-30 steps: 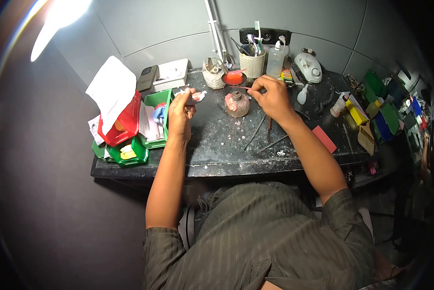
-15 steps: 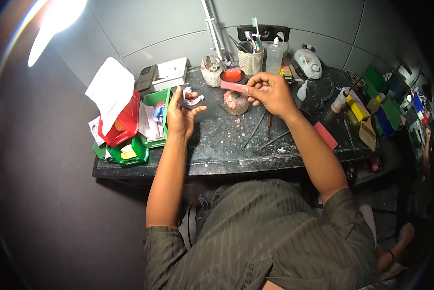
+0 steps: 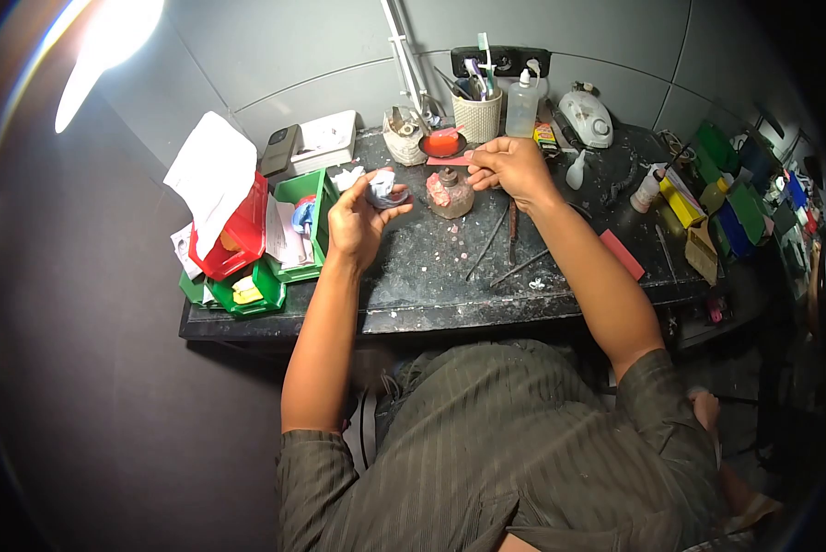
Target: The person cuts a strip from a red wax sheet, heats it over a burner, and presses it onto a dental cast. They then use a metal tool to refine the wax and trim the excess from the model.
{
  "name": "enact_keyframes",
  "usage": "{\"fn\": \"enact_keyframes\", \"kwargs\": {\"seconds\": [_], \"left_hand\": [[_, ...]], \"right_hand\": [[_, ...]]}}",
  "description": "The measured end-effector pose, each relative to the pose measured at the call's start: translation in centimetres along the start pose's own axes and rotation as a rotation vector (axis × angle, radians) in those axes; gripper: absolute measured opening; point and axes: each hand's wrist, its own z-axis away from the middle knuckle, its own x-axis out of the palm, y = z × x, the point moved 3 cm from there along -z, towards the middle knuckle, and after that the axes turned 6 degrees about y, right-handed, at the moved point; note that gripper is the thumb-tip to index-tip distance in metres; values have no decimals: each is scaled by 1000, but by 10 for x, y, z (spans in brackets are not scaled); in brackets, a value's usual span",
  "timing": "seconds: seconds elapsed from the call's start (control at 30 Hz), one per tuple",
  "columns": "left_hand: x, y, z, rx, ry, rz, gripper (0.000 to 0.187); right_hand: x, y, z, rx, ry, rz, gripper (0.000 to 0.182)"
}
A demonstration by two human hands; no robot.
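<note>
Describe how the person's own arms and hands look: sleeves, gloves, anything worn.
Both hands, the left hand and the right hand, are bare, with no gloves. No watch or bracelet shows on either wrist. The forearms are uncovered; short sleeves of a dark olive, finely striped shirt end near the elbows.

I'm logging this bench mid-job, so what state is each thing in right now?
left hand: raised, gripping the dental cast.
dental cast: held above the table.
right hand: pinching the pink wax strip.
pink wax strip: held above the burner.
burner: upright; flame cannot be told.
squeeze bottle: upright, capped.
red bin: stuffed with white paper.
</note>
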Motion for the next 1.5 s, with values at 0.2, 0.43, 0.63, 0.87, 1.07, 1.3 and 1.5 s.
{"fn": "enact_keyframes", "kwargs": {"seconds": [0.2, 0.43, 0.63, 0.87, 1.07, 1.3, 1.5], "left_hand": [[11, 1, 7, 39, -59, -304, 31], [12, 0, 12, 45, -83, -348, 25], [20, 3, 13, 130, -68, -347, 23], [11, -1, 10, 110, -55, -425, 25], [8, 0, 9, 64, -18, -401, 35], [4, -1, 7, 181, -110, -336, 25], [4, -2, 6, 200, -147, -542, 34]], "right_hand": [[-2, 2, -1, 20, -27, -19, 18], [-16, 1, 4, 34, -33, 32, 19], [-26, -4, 9, 24, -12, -1, 21], [-15, 1, 2, -25, -68, 29, 20], [-8, -27, 30, -465, -204, 256, 9], [-23, -29, 31, -747, -72, 385, 5], [-15, -25, 27, -778, -30, 523, 6]]}}
